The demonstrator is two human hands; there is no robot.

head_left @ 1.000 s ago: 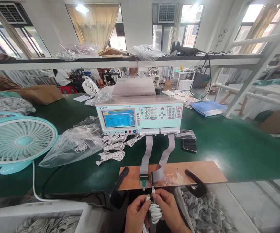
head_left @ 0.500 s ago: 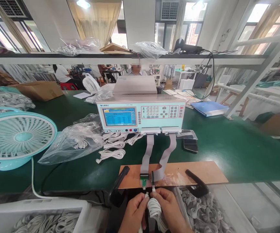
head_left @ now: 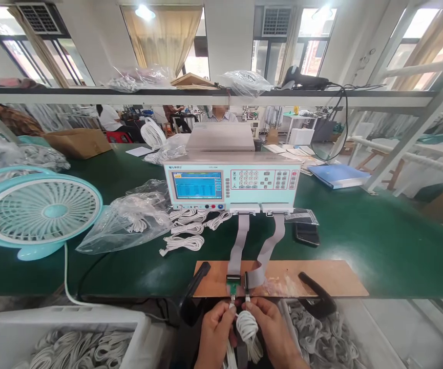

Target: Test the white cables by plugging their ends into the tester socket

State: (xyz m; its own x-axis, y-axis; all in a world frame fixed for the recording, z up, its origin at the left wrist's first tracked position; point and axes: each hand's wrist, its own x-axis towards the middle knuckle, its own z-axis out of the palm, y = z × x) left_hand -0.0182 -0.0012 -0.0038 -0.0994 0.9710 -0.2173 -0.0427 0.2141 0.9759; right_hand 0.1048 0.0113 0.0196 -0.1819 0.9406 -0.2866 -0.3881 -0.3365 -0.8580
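My left hand (head_left: 216,328) pinches a white cable plug right below the small green circuit board (head_left: 233,288) at the edge of the brown board (head_left: 282,274). Close beside it, my right hand (head_left: 270,324) grips another white plug at the black connector (head_left: 246,283) of the second ribbon cable. A coiled white cable (head_left: 247,327) hangs between both hands. Two grey ribbon cables run up to the tester (head_left: 261,185), whose blue screen (head_left: 197,184) is lit.
Black clamps (head_left: 196,292) hold the board. White bins (head_left: 140,320) with cables stand below the table edge. Coiled cables (head_left: 186,243), a plastic bag (head_left: 109,233), a turquoise fan (head_left: 54,210), a phone (head_left: 307,233) and a blue folder (head_left: 338,174) lie or stand on the green table.
The plug in my left hand has moved up to meet the green board's connector. My right hand stays at the black connector. The whole view has shifted slightly.
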